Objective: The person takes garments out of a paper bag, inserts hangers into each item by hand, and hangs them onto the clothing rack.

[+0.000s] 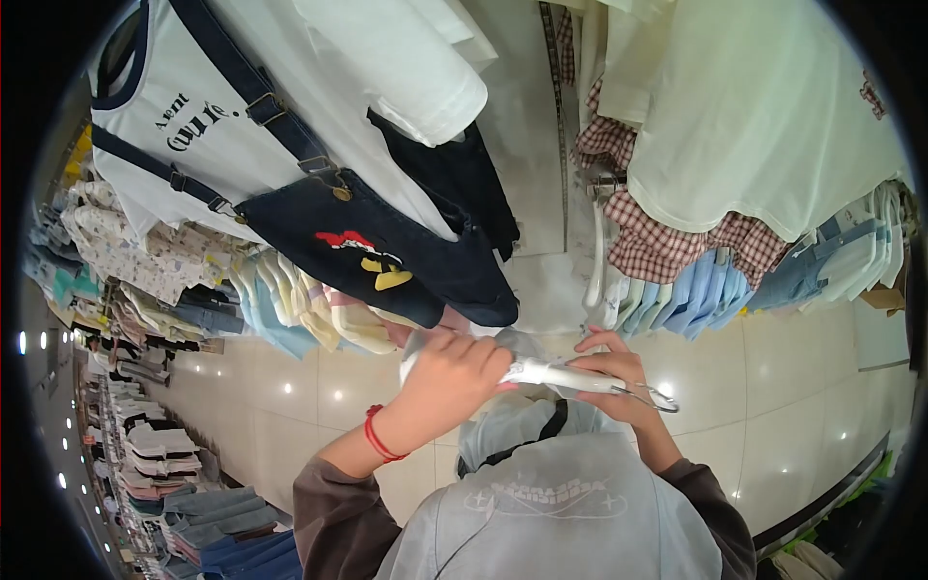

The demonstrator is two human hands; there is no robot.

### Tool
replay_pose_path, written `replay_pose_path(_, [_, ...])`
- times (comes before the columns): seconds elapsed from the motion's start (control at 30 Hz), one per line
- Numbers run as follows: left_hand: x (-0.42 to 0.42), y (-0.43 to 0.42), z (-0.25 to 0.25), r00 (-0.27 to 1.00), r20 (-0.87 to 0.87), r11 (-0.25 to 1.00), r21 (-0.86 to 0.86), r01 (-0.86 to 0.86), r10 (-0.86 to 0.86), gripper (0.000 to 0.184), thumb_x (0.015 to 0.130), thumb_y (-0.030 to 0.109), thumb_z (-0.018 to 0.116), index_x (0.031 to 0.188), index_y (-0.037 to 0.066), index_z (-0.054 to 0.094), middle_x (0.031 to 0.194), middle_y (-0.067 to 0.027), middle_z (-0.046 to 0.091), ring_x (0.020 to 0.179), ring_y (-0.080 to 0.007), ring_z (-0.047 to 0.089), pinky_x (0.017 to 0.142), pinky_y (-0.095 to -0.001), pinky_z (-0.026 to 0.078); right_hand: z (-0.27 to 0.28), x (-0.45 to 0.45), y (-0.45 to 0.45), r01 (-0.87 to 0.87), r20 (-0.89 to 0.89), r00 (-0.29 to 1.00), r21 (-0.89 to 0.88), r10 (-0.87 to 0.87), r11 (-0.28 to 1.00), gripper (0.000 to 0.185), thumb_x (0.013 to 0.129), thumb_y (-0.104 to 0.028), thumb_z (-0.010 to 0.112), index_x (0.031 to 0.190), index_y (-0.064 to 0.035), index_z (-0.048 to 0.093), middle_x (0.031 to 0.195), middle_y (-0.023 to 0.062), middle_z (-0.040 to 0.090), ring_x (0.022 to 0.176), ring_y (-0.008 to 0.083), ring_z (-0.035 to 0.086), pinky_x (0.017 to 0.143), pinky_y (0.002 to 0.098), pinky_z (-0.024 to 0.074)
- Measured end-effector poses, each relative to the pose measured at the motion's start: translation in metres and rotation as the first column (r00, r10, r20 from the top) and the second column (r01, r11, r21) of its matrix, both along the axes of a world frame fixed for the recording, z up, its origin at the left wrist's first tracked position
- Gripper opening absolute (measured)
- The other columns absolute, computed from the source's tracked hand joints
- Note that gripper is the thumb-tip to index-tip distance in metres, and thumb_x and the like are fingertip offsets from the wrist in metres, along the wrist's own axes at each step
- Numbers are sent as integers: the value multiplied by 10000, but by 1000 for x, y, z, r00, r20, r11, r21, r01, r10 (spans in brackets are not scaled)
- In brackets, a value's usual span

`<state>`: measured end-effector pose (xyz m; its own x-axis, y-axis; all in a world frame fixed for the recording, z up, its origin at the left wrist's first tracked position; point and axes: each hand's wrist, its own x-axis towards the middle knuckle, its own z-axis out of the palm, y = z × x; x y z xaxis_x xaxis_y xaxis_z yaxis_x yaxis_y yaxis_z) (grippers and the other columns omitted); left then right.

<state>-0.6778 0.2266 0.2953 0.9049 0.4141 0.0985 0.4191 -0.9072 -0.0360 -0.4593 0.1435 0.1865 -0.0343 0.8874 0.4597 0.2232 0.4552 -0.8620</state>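
My left hand (454,372), with a red cord round its wrist, is closed round a white hanger-like object (556,374) in front of my body. The fingers are wrapped over its left part, which they partly hide. At the other end, my right hand (611,372) pinches the object beside its curved metal hooks (662,396), with some fingers raised. Whitish, translucent material (522,343) shows behind the object, between the hands. A dark overall outfit (387,251) with a red and yellow motif hangs just beyond my left hand, over a white top (184,116).
White garments (754,106) with checked trim (657,237) hang at upper right, above blue clothes (706,295). Pale clothes (280,300) hang at left. More racks with folded or hung clothes (159,440) line the far left. The tiled floor (793,387) is shiny.
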Motion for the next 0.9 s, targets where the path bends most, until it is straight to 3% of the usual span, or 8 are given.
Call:
replay_pose_path(0.13, [15, 2, -25, 989, 140, 998, -32, 57, -52, 316, 712, 318, 648, 772, 56, 482, 676, -44, 498, 575, -169, 543, 499, -277, 428, 11, -8, 19, -62, 47, 997, -72, 66, 995, 357, 620, -174, 776, 911, -43, 615, 794, 66, 598, 879, 225, 554, 1011, 441, 314])
replay_pose_path(0.23, [21, 6, -18, 988, 152, 998, -66, 17, -7, 332, 722, 325, 647, 768, 46, 475, 656, -54, 513, 566, -184, 560, 468, -282, 431, 16, -7, 25, -143, -56, 990, -298, 132, 944, 388, 645, -190, 773, 940, -68, 553, 846, 66, 539, 918, 241, 524, 941, 410, 366])
replay_pose_path(0.33, [19, 10, -23, 986, 154, 990, -137, -40, 61, 355, 734, 347, 647, 775, 38, 478, 649, -72, 536, 557, -210, 577, 467, -295, 437, 22, -6, 28, -93, 41, 994, -227, 105, 969, 472, 647, -175, 772, 1014, -77, 492, 922, 78, 521, 945, 232, 494, 885, 368, 406])
replay_pose_path(0.43, [12, 15, -22, 971, 167, 975, -166, -146, 174, 385, 747, 369, 646, 807, 24, 489, 673, -95, 565, 569, -236, 594, 468, -313, 447, 16, 6, 28, 154, 97, 985, -105, -144, 982, 547, 657, -142, 759, 1078, -63, 419, 1064, 87, 462, 986, 215, 463, 838, 329, 439])
replay_pose_path(0.53, [0, 20, -20, 917, 240, 940, -204, -272, 318, 394, 768, 376, 637, 850, 15, 501, 687, -111, 579, 583, -259, 603, 474, -329, 456, -47, 35, 28, 441, -100, 888, -87, -448, 893, 593, 677, -132, 751, 1115, -44, 362, 1143, 97, 389, 1021, 204, 444, 802, 316, 464])
replay_pose_path(0.63, [-2, 17, -16, 825, 303, 852, -387, -351, 477, 340, 785, 287, 646, 930, 4, 526, 732, -169, 611, 675, -345, 604, 572, -367, 469, -64, 25, 24, 476, -341, 699, -434, -629, 765, 593, 709, -128, 726, 1138, -35, 327, 1111, 98, 395, 1026, 202, 451, 809, 312, 459])
replay_pose_path(0.73, [-1, 12, -29, 799, 382, 871, -362, -333, 464, 358, 792, 328, 636, 917, 13, 518, 672, -131, 586, 602, -286, 607, 480, -349, 452, -53, -11, 25, 279, -358, 790, -513, -497, 812, 563, 734, -118, 696, 1137, -45, 310, 1096, 100, 395, 990, 202, 461, 800, 312, 462])
replay_pose_path(0.9, [1, -2, -32, 785, 379, 842, -440, -312, 489, 329, 775, 281, 660, 914, 14, 528, 691, -134, 595, 621, -299, 603, 509, -364, 453, -68, -20, 37, 304, 114, 952, -461, -284, 834, 379, 760, -101, 646, 1051, -35, 412, 978, 75, 486, 853, 174, 535, 742, 307, 498])
